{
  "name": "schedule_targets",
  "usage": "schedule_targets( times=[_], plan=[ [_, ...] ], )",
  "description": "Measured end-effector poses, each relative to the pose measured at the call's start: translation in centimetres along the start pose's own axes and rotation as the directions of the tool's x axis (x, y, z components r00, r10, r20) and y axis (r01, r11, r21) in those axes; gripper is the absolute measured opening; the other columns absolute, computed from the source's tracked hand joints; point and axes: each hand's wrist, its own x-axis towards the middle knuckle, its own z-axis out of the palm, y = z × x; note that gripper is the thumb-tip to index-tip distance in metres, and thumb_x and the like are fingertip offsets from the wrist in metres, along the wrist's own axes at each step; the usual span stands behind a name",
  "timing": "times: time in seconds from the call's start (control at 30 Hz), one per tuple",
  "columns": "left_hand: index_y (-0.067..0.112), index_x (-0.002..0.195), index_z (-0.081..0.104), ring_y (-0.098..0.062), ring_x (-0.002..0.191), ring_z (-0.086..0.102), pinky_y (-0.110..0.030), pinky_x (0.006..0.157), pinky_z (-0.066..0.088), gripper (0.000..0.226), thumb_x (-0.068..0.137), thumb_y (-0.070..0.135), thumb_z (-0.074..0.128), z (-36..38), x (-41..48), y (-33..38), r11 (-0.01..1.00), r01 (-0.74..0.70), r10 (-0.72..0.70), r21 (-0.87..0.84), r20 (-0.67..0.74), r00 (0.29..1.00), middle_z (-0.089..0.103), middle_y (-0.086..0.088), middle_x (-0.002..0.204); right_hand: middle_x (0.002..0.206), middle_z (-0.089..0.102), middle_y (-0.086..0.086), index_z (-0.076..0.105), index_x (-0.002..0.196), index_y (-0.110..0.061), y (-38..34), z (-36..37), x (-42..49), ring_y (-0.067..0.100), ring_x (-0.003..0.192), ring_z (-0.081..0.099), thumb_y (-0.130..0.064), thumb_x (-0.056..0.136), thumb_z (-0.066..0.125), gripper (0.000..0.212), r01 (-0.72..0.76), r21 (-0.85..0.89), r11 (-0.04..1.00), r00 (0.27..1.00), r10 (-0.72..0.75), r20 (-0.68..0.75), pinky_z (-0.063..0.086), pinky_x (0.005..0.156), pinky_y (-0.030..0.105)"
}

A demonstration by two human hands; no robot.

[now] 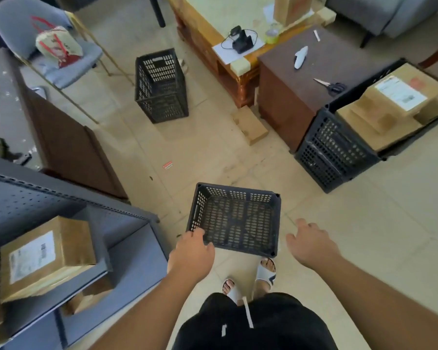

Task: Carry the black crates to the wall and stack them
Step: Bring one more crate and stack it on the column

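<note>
An empty black perforated crate [235,218] sits just in front of my feet, its opening facing up. My left hand [191,251] grips its near left corner, fingers curled over the rim. My right hand [310,242] hovers open beside the crate's right side, a short gap from the wall. A second empty black crate [161,87] stands upright on the floor farther ahead, near the chair. A third black crate [335,150] at the right holds several cardboard boxes.
A grey metal shelf [127,248] with cardboard boxes [46,256] stands close at my left. A dark wooden desk [68,147] lies beyond it, a brown cabinet [286,107] and a small cardboard box [250,127] ahead right. Tiled floor opens between the crates.
</note>
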Motion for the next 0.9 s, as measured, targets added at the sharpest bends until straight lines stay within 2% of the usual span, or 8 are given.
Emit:
schedule_targets(
  times=[0.13,0.33,0.4,0.47,0.63,0.7,0.8,0.9],
  plan=[
    [0.022,0.142,0.047,-0.027,0.117,0.056,-0.042,0.092,0.049,0.048,0.098,0.037,0.037,1.0,3.8,-1.1,0.998,0.024,-0.020,-0.056,0.064,0.998,0.055,-0.004,0.137,0.138,0.049,0.015,0.039,0.141,-0.015,-0.5,0.8,3.2,0.035,0.122,0.047,-0.039,0.102,0.035,0.046,-0.073,0.000,0.997,0.996,0.073,0.042,0.042,0.095,0.044],
    [0.021,0.138,0.051,-0.026,0.117,0.055,-0.039,0.084,0.046,0.043,0.098,0.032,0.040,2.2,11.6,-4.7,1.000,0.011,-0.012,0.012,0.127,0.992,0.054,-0.004,0.136,0.135,0.050,0.017,0.041,0.137,-0.012,-2.4,3.6,8.9,0.037,0.121,0.047,-0.035,0.100,0.037,0.044,-0.219,0.093,0.971,0.974,0.212,0.073,0.041,0.092,0.044],
    [0.018,0.130,0.054,-0.027,0.109,0.056,-0.038,0.080,0.046,0.040,0.096,0.034,0.041,2.9,14.9,-5.7,1.000,0.003,-0.006,0.019,0.162,0.987,0.057,-0.006,0.131,0.133,0.051,0.017,0.043,0.134,-0.011,-3.4,5.2,11.0,0.038,0.119,0.047,-0.034,0.099,0.039,0.041,-0.268,0.144,0.953,0.963,0.259,0.075,0.041,0.090,0.044],
    [0.017,0.123,0.055,-0.028,0.103,0.058,-0.041,0.084,0.051,0.039,0.094,0.038,0.040,4.1,18.4,-6.7,1.000,-0.006,0.005,0.003,0.202,0.979,0.061,-0.007,0.124,0.134,0.050,0.018,0.042,0.136,-0.011,-4.6,7.0,13.1,0.039,0.120,0.048,-0.034,0.100,0.040,0.043,-0.310,0.188,0.932,0.950,0.297,0.095,0.041,0.091,0.044],
    [0.017,0.144,0.045,-0.029,0.112,0.059,-0.043,0.096,0.050,0.051,0.099,0.039,0.044,8.0,26.2,-8.5,0.995,0.025,0.005,-0.098,0.293,0.956,0.061,-0.008,0.127,0.136,0.049,0.018,0.040,0.140,-0.011,-6.4,12.4,18.6,0.039,0.122,0.047,-0.035,0.099,0.041,0.048,-0.389,0.274,0.880,0.921,0.362,0.145,0.041,0.094,0.044],
    [0.017,0.143,0.045,-0.031,0.113,0.059,-0.041,0.095,0.049,0.050,0.098,0.040,0.044,9.9,28.8,-9.2,0.993,0.049,-0.013,-0.109,0.310,0.951,0.060,-0.008,0.130,0.135,0.049,0.020,0.039,0.140,-0.010,-6.1,14.7,21.0,0.040,0.122,0.048,-0.035,0.099,0.041,0.048,-0.412,0.292,0.863,0.911,0.383,0.154,0.042,0.096,0.045],
    [0.018,0.135,0.047,-0.035,0.102,0.063,-0.046,0.089,0.054,0.053,0.090,0.044,0.040,12.7,32.3,-10.7,0.989,0.085,-0.041,-0.118,0.338,0.940,0.063,-0.016,0.116,0.129,0.051,0.022,0.040,0.136,-0.009,-5.8,17.9,24.7,0.042,0.117,0.050,-0.033,0.097,0.042,0.046,-0.447,0.333,0.830,0.894,0.418,0.159,0.042,0.093,0.045],
    [0.018,0.138,0.047,-0.029,0.105,0.062,-0.042,0.093,0.052,0.046,0.097,0.038,0.044,15.5,35.5,-12.0,0.988,0.117,-0.077,-0.105,0.329,0.941,0.061,-0.010,0.128,0.119,0.055,0.021,0.043,0.127,-0.009,-5.4,21.0,28.1,0.041,0.106,0.054,-0.034,0.095,0.044,0.041,-0.467,0.355,0.810,0.884,0.435,0.170,0.047,0.086,0.044]
  ],
)
